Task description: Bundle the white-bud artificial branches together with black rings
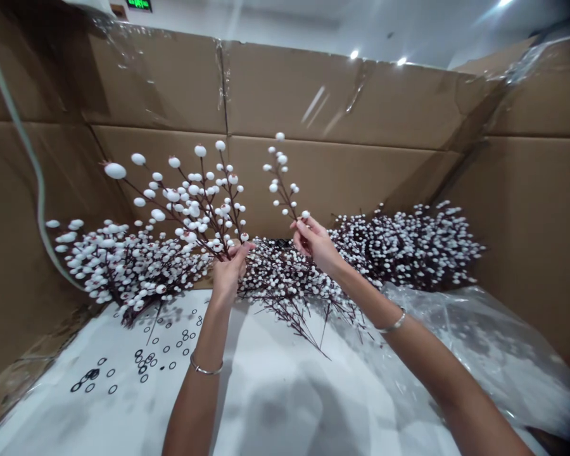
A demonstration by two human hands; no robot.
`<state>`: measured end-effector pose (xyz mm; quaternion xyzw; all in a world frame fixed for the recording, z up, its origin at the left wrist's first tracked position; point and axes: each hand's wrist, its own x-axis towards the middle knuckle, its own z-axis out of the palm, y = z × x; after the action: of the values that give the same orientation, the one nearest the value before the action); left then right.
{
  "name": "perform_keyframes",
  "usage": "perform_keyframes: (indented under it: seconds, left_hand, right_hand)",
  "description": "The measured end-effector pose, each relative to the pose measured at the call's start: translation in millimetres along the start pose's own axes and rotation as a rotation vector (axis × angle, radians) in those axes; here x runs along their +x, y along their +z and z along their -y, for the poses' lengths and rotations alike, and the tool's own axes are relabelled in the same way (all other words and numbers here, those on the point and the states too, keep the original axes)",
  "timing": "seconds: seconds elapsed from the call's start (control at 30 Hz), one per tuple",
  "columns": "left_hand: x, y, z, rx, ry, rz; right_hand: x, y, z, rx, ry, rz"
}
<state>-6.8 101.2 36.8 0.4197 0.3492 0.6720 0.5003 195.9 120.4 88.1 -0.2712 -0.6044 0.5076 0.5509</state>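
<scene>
My left hand (228, 269) is closed around the stems of a spread bunch of artificial berry branches (194, 199), brown with white berries. To its right, my right hand (314, 242) pinches the lower end of a single white berry sprig (283, 180), held upright and apart from the bunch. Below and behind both hands lies a heap of similar berry branches (285, 269). Another pile of white berry branches (128, 256) rests at the left, and a denser pile (408, 244) at the right.
Many small black rings (147, 361) are scattered on the white table surface (266, 380). Clear plastic sheeting (484, 354) covers the right side. Cardboard walls (285, 95) enclose the back and sides. A pale cable (31, 158) hangs at the left.
</scene>
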Motion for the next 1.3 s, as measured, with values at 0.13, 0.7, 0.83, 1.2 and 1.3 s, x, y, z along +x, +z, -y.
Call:
perform_keyframes:
  seconds: [0.13,0.7,0.83,1.2,1.3]
  left_hand:
    - [-3,4.0,-4,-0.042,-0.034,0.069]
    - [-6,5.1,-2,-0.143,-0.089,0.153]
    - [-6,8.5,-1,-0.149,-0.052,0.053]
    - [-3,7.2,0,-0.181,-0.075,-0.037]
    - [-4,7.2,-2,-0.169,-0.089,0.095]
  right_hand:
    - [-3,11,-14,0.29,0.08,-0.108]
    - [-46,78,-86,0.477,0.056,-0.18]
    - [-44,81,-86,0.388,0.031,-0.17]
    - [-43,91,-81,0.247,0.015,-0.221]
    - [-41,87,-74,0.175,-0.021,-0.241]
